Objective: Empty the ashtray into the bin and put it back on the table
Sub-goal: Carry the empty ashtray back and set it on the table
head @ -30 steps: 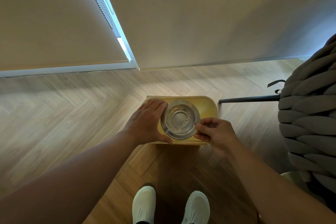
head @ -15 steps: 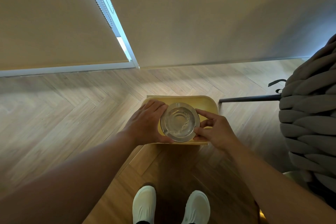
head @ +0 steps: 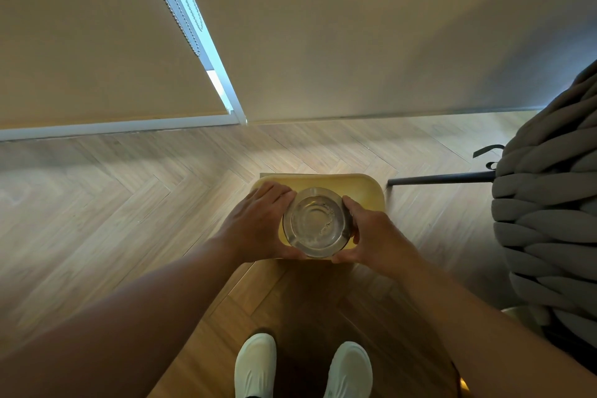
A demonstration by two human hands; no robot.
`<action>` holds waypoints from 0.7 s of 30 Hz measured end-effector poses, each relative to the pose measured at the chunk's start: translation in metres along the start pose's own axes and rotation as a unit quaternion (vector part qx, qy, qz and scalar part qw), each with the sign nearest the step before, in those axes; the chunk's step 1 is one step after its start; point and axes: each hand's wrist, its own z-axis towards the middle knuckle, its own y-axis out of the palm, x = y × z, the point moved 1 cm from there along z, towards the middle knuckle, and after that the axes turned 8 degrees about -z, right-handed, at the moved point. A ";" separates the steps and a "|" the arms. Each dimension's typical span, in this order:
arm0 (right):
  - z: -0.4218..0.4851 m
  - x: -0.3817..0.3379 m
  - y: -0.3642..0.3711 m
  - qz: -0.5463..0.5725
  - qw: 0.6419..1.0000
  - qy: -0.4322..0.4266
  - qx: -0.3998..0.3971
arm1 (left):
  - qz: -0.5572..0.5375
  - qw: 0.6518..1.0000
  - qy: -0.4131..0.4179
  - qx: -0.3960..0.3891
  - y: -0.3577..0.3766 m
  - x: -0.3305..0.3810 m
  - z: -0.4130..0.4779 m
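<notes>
A round clear glass ashtray (head: 315, 223) with specks of ash inside is held over a yellow bin (head: 368, 192) that stands on the wooden floor. My left hand (head: 258, 223) grips the ashtray's left rim. My right hand (head: 371, 233) grips its right rim, fingers wrapped round the side. The ashtray faces up towards the camera, roughly level. Most of the bin's opening is hidden beneath the ashtray and my hands.
A chair with a chunky grey knitted cover (head: 549, 220) stands at the right, one dark leg (head: 439, 178) reaching towards the bin. Roller blinds (head: 323, 26) hang behind the bin. My white shoes (head: 300, 365) are on the herringbone floor below.
My right hand has moved from pinching the ashtray's lower right rim to wrapping round its right side. The ash has shifted inside the ashtray. The left hand stays on the left rim.
</notes>
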 end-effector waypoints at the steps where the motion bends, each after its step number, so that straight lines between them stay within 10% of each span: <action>1: 0.000 0.000 0.000 -0.009 1.000 -0.003 0.004 | 0.003 1.000 0.002 0.001 0.000 0.000 0.000; 21: -0.079 -0.068 -0.071 -0.033 0.999 0.019 -0.021 | -0.034 0.997 -0.061 -0.033 -0.090 0.086 -0.044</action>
